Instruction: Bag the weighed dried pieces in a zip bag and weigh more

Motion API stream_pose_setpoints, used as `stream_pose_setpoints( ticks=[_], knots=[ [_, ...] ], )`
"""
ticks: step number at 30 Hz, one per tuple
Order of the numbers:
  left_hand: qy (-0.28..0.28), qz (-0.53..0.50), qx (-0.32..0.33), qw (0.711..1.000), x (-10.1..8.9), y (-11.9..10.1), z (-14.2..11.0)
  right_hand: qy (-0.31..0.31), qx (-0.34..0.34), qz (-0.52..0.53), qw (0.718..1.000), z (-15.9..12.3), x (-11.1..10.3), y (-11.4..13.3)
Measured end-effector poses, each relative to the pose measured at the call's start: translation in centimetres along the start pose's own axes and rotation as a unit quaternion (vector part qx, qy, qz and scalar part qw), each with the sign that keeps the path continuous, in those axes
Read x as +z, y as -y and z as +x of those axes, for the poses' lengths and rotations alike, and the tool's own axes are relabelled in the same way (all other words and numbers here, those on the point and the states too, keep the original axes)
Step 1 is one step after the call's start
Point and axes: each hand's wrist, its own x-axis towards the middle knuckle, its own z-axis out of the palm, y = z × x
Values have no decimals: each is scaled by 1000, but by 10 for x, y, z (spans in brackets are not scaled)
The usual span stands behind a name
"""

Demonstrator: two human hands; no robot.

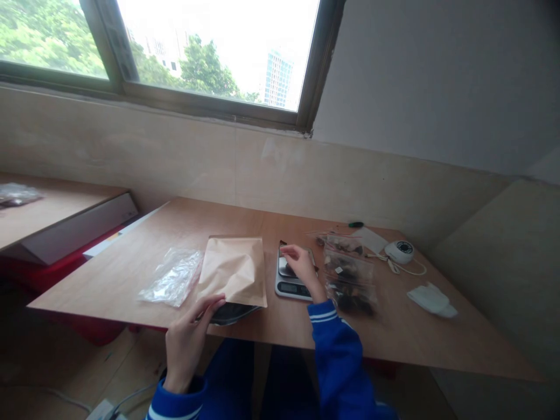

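Note:
A brown paper pouch (234, 269) lies on the wooden table (175, 224), its open dark mouth facing me at the near edge. My left hand (189, 338) pinches that near open edge of the pouch. My right hand (301, 266) rests on the platform of a small digital kitchen scale (289, 284), fingers bent down onto it. Whether the fingers hold anything is hidden. Right of the scale lie clear zip bags with dark contents (350, 280).
A heap of empty clear plastic bags (171, 275) lies left of the pouch. A small white dome camera with a cable (400, 251), a white cloth-like item (432, 300) and a green-tipped pen (355, 224) sit at the right and back. A second desk (52, 210) stands at the left.

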Motion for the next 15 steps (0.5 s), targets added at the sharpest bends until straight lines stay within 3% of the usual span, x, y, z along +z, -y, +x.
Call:
stream_pose_setpoints(
  ticks=[4, 7, 11, 13, 15],
  knots=[
    [38, -4, -1, 999, 0, 1, 0, 20, -2, -46, 999, 11, 7, -10],
    [47, -10, -4, 999, 1, 4, 1, 20, 0, -60, 998, 7, 1, -6],
    [54, -26, -9, 998, 2, 8, 1, -44, -35, -32, 998, 12, -18, 6],
    [52, -31, -12, 998, 2, 9, 1, -59, -41, -89, 994, 27, -26, 8],
    [50, -31, -13, 998, 3, 10, 0, -16, -22, -189, 982, 49, -28, 6]
  ],
)
